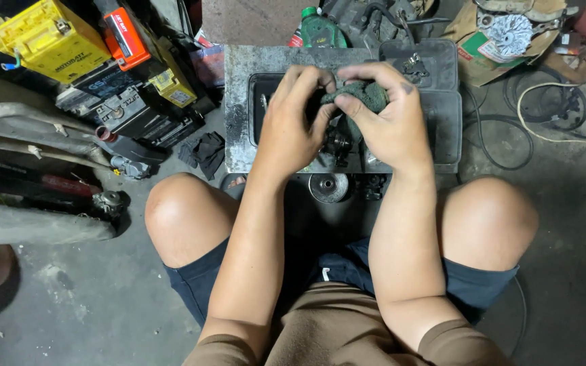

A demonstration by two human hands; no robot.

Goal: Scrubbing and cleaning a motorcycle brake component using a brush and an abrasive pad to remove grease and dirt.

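We see a dark grey-green rag (pixel 367 95), mottled with grime, against a black tray (pixel 442 122) that sits on a dull grey metal worktop (pixel 239 102) streaked with dark stains. A silvery round metal part (pixel 328 187) shines below it. To one side we note a bright yellow battery (pixel 49 41), an orange-and-red box (pixel 125 34), and a black cloth (pixel 205 152) on the grey concrete floor (pixel 103 305). A green bottle (pixel 320 28) stands beyond. Our shorts (pixel 469 285) are navy blue, our shirt (pixel 334 332) olive brown. A cream-coloured cable (pixel 534 132) loops over the floor, beside brown cardboard (pixel 469 41).
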